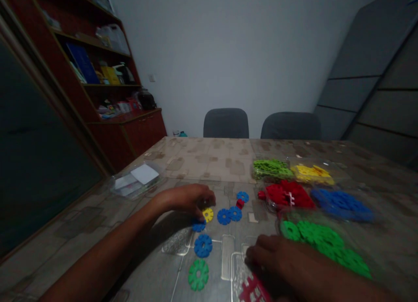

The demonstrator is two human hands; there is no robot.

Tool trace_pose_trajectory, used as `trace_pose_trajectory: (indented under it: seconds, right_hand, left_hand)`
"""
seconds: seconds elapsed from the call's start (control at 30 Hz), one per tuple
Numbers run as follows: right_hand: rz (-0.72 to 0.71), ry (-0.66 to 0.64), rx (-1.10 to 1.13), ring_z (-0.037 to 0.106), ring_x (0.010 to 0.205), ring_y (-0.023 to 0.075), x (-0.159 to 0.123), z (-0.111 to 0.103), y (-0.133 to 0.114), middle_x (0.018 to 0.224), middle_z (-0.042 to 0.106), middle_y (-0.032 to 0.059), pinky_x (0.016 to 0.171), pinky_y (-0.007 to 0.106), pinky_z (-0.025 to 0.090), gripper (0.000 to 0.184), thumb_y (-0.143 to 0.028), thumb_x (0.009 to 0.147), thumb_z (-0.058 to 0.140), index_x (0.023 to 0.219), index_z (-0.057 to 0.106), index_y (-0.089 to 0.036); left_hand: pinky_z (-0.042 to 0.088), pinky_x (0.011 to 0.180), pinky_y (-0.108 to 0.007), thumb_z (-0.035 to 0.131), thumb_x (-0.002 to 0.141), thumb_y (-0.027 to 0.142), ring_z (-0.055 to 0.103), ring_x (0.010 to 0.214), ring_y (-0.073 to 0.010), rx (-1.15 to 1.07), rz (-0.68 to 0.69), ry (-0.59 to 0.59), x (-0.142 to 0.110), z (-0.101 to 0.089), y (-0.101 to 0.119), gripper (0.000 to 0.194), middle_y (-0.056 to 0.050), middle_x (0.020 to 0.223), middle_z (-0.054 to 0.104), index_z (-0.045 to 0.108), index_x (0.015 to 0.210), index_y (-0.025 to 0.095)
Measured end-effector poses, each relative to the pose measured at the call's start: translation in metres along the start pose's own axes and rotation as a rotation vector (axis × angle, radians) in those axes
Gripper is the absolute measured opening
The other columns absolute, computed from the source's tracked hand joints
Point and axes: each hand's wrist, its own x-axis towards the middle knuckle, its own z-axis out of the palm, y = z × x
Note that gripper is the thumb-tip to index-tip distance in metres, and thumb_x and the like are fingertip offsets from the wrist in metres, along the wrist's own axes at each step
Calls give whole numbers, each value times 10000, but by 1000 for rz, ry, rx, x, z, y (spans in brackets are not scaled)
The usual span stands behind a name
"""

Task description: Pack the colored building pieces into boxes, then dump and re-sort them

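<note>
My left hand [191,200] rests on the table with its fingers curled over a yellow gear-shaped disc [208,214] and a blue disc [198,226]. My right hand [277,260] lies palm down near the front edge, fingers closed over a red grid-shaped piece [251,291]. Between the hands lie a blue disc [203,245] and a green disc [198,274]. Further out sit two joined blue discs [229,215], a small red piece [240,203] and another blue disc [242,196].
Heaps of pieces lie on the right: light green [272,169], yellow [312,174], red [287,194], blue [341,204] and green [326,245]. A clear plastic box [135,180] sits at left. Two chairs [226,123] stand beyond the table; a bookcase [98,75] is on the left.
</note>
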Motion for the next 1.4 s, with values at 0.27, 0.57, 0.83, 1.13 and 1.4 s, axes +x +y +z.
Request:
trace_pose_trajectory:
  seconds: [0.27,0.57,0.83,1.13,1.4]
  right_hand:
    - [18,-260,-274,699,838,314,37,35,-15,1133,688,154,615,362,538,297,-212,751,717,1042,670,-180]
    - [214,-366,-88,651,1049,347,46,11,-31,1277,619,173,871,460,526,393,-146,759,729,1145,657,-147]
    - [261,-279,-9,646,946,271,45,9,-20,1129,652,108,792,372,480,315,-111,719,741,1013,645,-174]
    - [63,103,251,584,1145,229,45,32,-6,1271,613,98,979,344,447,410,-48,829,555,1205,566,-213]
    - [76,174,199,623,819,167,49,26,4,924,683,45,750,273,465,185,-67,866,493,868,626,-196]
  left_hand:
    - [411,663,-229,879,673,290,592,867,-193,214,-97,-43,5,7,10,461,-18,988,622,658,1066,194]
    - [359,603,-224,893,637,208,548,778,-167,119,-80,-84,8,13,13,427,23,876,592,609,956,197]
    - [429,699,-206,734,753,12,576,788,-126,-192,138,-39,10,11,17,330,39,864,626,625,1006,193]
    - [468,712,-226,740,735,24,613,797,-135,-457,204,88,19,23,22,269,26,861,652,595,916,162]
    - [477,734,-250,671,791,39,643,818,-156,-421,209,94,21,25,19,196,-6,886,686,607,936,155]
